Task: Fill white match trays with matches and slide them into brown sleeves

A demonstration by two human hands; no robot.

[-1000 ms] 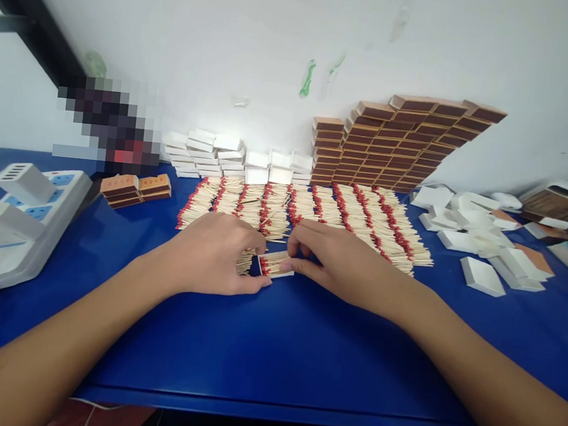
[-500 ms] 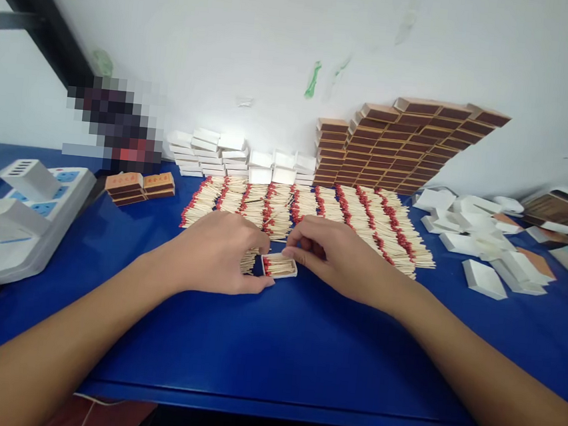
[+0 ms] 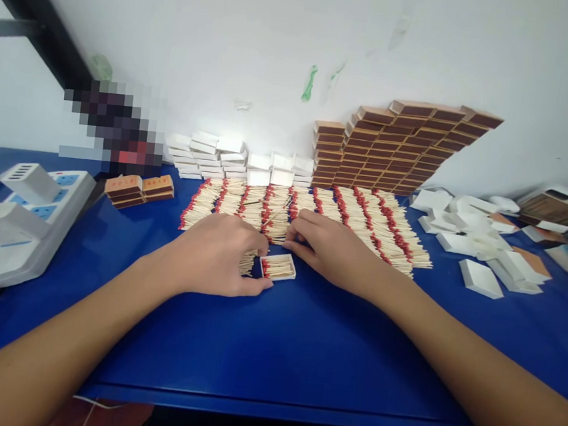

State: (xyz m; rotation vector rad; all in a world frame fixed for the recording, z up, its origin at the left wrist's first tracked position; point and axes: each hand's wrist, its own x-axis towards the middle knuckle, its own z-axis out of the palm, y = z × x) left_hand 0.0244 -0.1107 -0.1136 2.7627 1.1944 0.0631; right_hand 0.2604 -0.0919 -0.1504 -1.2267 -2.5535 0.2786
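A small white matchbox tray [image 3: 285, 277] holds red-headed matches [image 3: 277, 266] lying lengthwise. My left hand [image 3: 220, 254] curves round its left end, thumb at the near side and fingers at the far side. Between that palm and the tray, more matches [image 3: 247, 263] show in part. Just beyond the tray's right end, my right hand [image 3: 323, 247] has thumb and fingertips drawn together beside the match rows. Whatever those fingertips pinch is hidden. Wide rows of loose matches [image 3: 359, 213] spread behind both hands.
White trays [image 3: 209, 155] are stacked against the wall, with brown matchboxes [image 3: 390, 149] piled higher to their right. Loose white trays [image 3: 481, 279] lie at the right. A power strip [image 3: 55, 238] and several matchboxes [image 3: 138, 189] are on the left of the blue table [image 3: 270, 352].
My right hand has shifted slightly away from the tray toward the match rows, uncovering the tray's right end. My left hand stays round the tray's left end.
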